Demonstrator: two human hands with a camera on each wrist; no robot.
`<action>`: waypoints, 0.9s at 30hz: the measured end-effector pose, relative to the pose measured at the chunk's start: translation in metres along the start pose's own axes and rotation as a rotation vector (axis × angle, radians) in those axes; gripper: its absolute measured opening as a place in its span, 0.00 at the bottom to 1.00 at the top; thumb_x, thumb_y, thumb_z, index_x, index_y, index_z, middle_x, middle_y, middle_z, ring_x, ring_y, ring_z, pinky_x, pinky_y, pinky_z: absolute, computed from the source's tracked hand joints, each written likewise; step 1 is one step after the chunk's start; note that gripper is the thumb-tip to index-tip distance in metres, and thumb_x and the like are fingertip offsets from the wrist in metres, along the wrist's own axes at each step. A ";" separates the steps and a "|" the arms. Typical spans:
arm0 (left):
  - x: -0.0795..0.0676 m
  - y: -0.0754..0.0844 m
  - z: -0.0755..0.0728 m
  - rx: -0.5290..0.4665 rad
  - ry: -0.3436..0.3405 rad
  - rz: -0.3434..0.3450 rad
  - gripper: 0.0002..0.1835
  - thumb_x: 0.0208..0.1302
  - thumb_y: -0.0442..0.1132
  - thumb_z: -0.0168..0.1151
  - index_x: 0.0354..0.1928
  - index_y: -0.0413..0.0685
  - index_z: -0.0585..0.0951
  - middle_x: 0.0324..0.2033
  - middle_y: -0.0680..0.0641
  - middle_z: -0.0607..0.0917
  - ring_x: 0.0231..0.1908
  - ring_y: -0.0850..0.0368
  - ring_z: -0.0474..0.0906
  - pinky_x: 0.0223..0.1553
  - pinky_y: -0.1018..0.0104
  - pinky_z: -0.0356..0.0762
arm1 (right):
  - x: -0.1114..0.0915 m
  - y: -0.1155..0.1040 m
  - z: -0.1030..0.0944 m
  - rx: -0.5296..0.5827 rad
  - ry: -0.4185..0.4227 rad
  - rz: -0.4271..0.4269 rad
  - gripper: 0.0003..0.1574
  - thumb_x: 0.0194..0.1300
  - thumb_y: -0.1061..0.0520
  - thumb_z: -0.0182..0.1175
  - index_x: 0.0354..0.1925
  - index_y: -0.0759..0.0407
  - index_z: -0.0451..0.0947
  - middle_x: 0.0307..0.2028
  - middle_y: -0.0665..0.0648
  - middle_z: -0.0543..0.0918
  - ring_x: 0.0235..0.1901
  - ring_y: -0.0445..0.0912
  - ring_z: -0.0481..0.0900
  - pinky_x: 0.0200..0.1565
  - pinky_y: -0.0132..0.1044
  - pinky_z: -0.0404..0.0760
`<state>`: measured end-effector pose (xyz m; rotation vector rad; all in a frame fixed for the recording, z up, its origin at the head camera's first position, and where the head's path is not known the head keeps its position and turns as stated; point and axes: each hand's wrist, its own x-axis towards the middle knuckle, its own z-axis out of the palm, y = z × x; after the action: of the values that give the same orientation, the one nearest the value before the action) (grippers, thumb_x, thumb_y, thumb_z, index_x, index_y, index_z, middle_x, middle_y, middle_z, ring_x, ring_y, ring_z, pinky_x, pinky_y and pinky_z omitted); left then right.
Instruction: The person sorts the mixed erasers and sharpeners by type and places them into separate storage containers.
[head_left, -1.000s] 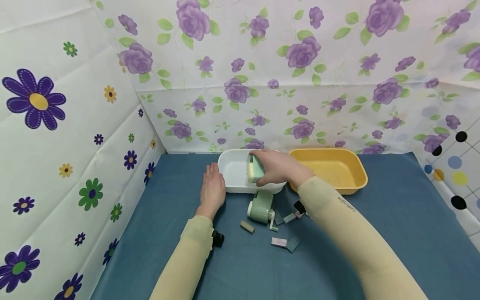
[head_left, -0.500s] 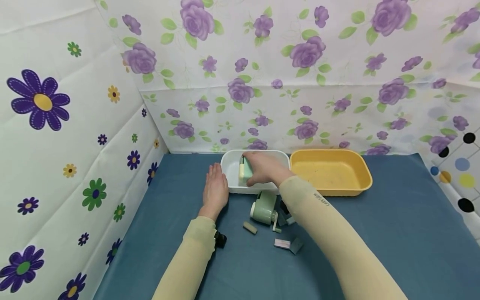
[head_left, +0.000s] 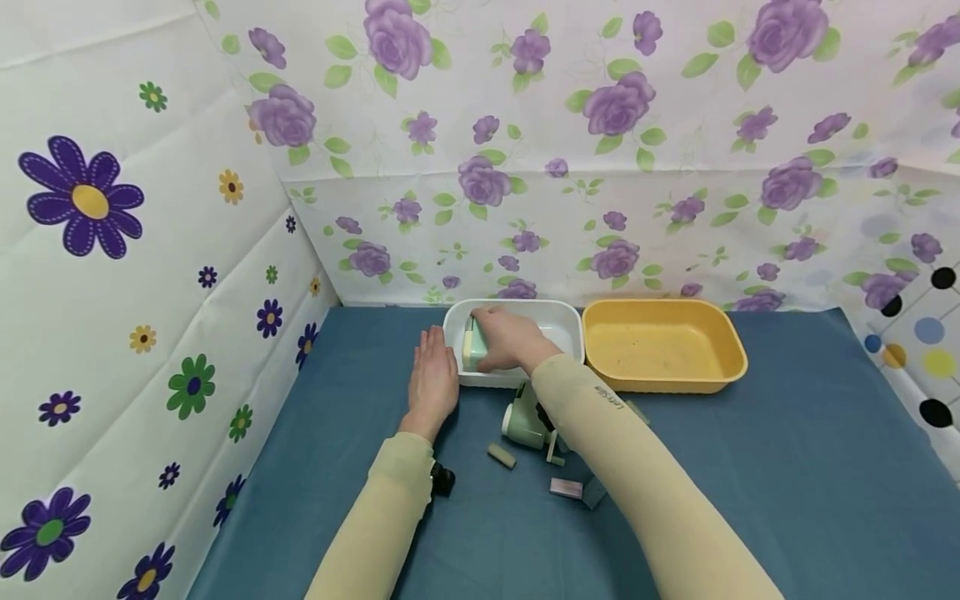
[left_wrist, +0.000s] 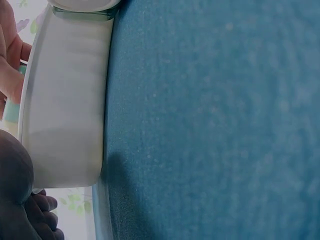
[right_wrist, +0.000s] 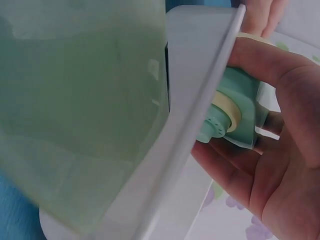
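Observation:
My right hand (head_left: 506,337) grips a mint-green and cream pencil sharpener (head_left: 473,346) inside the left part of a white plastic basin (head_left: 566,312). In the right wrist view, thumb and fingers wrap the sharpener (right_wrist: 242,95), whose round knob faces the camera. Straight fingers of my left hand (head_left: 432,379) lie along the basin's left end, touching its outer wall. In front of the basin stands a sage-green crank pencil sharpener (head_left: 522,423), partly hidden by the right forearm. It fills much of the right wrist view as a blurred green body (right_wrist: 80,100).
A yellow basin (head_left: 667,386) stands right beside the white one. Several small eraser-like blocks lie on the blue cloth (head_left: 495,550), among them a beige block (head_left: 502,456) and a pink-and-white block (head_left: 566,487). Flowered sheets (head_left: 555,233) hang behind and at the left.
My right hand has carried the mint-green sharpener leftward and lower within the white basin. The right forearm now covers more of the small blocks. My left hand stays at the basin's end.

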<state>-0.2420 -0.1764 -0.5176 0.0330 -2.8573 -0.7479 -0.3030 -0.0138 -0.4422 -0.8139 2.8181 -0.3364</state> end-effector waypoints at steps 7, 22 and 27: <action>0.000 0.001 0.000 -0.005 0.000 0.006 0.29 0.89 0.41 0.40 0.82 0.30 0.58 0.80 0.32 0.61 0.82 0.37 0.51 0.82 0.43 0.51 | 0.009 -0.007 0.005 -0.032 -0.023 0.008 0.59 0.62 0.46 0.78 0.82 0.57 0.62 0.74 0.61 0.75 0.72 0.55 0.73 0.68 0.53 0.78; 0.000 0.001 -0.001 -0.003 -0.006 0.024 0.30 0.90 0.42 0.38 0.82 0.28 0.57 0.80 0.30 0.60 0.82 0.36 0.50 0.82 0.42 0.50 | 0.018 -0.013 0.015 -0.038 -0.062 0.039 0.54 0.68 0.49 0.73 0.84 0.54 0.60 0.75 0.62 0.73 0.73 0.55 0.71 0.70 0.52 0.76; -0.001 -0.001 -0.001 -0.022 -0.006 0.026 0.31 0.91 0.44 0.38 0.82 0.28 0.56 0.81 0.30 0.59 0.82 0.35 0.50 0.82 0.43 0.49 | 0.020 -0.015 0.018 -0.035 -0.065 0.042 0.53 0.69 0.47 0.72 0.84 0.53 0.60 0.75 0.62 0.73 0.73 0.56 0.71 0.70 0.53 0.76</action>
<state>-0.2408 -0.1774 -0.5172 -0.0094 -2.8487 -0.7758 -0.3078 -0.0405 -0.4575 -0.7579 2.7829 -0.2507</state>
